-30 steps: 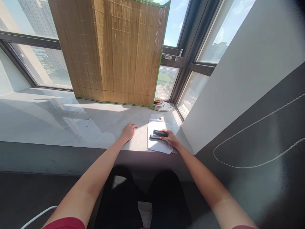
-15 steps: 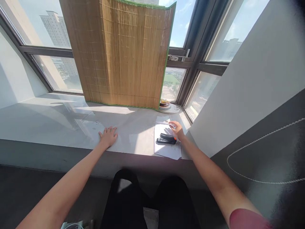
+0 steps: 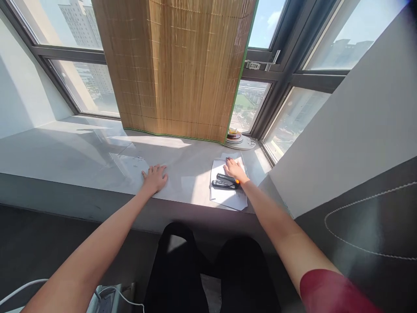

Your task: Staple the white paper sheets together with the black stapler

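Observation:
My left hand (image 3: 155,178) lies on the white sill (image 3: 182,167) with its fingers spread and nothing in it, close to a sheet of paper (image 3: 136,167) on its left. On the right, my right hand (image 3: 235,168) rests over the upper part of a stack of papers (image 3: 228,198), fingers apart and palm down. A black stapler (image 3: 224,181) with an orange end lies on the same papers, just below and left of that hand. Its orange end is beside my right wrist.
A bamboo blind (image 3: 182,78) hangs in front of the window. Stacked plates (image 3: 239,141) stand in the sill's right corner. At right, a beaded cord (image 3: 345,241) hangs by the wall. A white cable (image 3: 124,295) shows at the lower left.
My right hand has come down flat onto the papers, beyond the stapler; its fingers were raised and bent before. My left hand stays on the sill. The view has tilted down slightly.

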